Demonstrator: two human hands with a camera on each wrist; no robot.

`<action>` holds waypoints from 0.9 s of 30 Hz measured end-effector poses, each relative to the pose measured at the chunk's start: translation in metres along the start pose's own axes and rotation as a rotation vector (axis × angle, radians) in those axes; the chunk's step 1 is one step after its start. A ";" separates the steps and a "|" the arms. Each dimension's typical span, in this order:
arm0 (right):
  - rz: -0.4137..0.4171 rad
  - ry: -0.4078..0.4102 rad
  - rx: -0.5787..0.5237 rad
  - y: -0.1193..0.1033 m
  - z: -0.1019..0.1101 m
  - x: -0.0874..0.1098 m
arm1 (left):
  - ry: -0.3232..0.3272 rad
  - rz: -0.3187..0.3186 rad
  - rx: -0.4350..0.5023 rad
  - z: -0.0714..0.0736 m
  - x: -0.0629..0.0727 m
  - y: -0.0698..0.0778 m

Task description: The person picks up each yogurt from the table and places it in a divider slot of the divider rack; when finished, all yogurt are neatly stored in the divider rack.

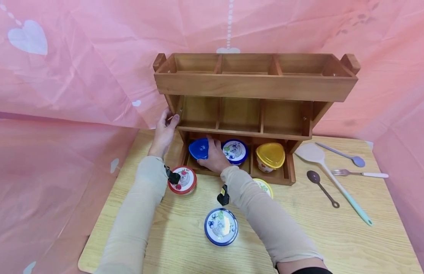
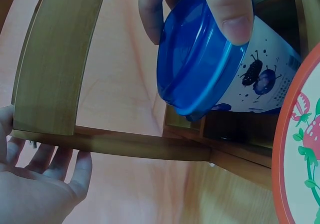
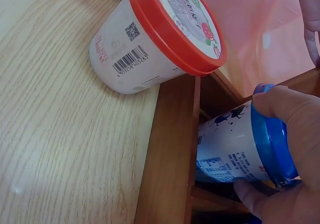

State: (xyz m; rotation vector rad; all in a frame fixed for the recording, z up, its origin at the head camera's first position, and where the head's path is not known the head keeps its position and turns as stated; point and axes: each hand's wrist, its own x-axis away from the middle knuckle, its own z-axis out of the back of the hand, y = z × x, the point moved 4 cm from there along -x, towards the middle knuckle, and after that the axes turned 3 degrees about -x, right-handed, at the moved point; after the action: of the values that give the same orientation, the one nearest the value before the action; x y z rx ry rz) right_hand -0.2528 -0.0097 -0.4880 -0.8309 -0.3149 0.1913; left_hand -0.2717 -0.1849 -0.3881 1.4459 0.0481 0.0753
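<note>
My right hand [image 1: 215, 156] grips a white tub with a blue lid [image 1: 199, 148] by the lid, thumb on one side and fingers on the other. In the right wrist view the tub [image 3: 232, 146] sits tilted, its lower part inside the bottom left compartment of the wooden rack [image 1: 256, 86]. My left hand [image 1: 165, 131] holds the left side of the rack at the middle tier; in the left wrist view its fingers curl under the wooden edge [image 2: 140, 145]. A red-lidded tub [image 1: 183, 180] stands on the table near my left forearm.
A round blue-lidded tub [image 1: 234, 151] and a yellow-lidded tub [image 1: 271, 155] occupy the other bottom compartments. On the table are another blue-rimmed tub [image 1: 221, 227] and a yellow-rimmed tub [image 1: 264, 186], partly behind my right forearm. A spatula [image 1: 342, 187], spoons [image 1: 322, 187] and a fork [image 1: 359, 173] lie right.
</note>
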 end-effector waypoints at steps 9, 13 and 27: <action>-0.007 -0.012 0.025 0.000 -0.002 0.001 | -0.003 0.003 0.004 0.001 -0.001 -0.003; -0.011 -0.015 0.025 0.001 -0.003 0.000 | -0.002 0.018 -0.010 0.001 -0.002 -0.004; 0.109 0.026 0.008 -0.004 0.007 0.029 | 0.008 -0.001 0.012 0.000 0.000 -0.002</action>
State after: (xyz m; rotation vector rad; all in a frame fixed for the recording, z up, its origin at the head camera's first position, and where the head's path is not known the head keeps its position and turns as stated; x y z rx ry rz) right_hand -0.2278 0.0008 -0.4750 -0.8422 -0.2441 0.2826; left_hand -0.2714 -0.1850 -0.3902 1.4571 0.0557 0.0802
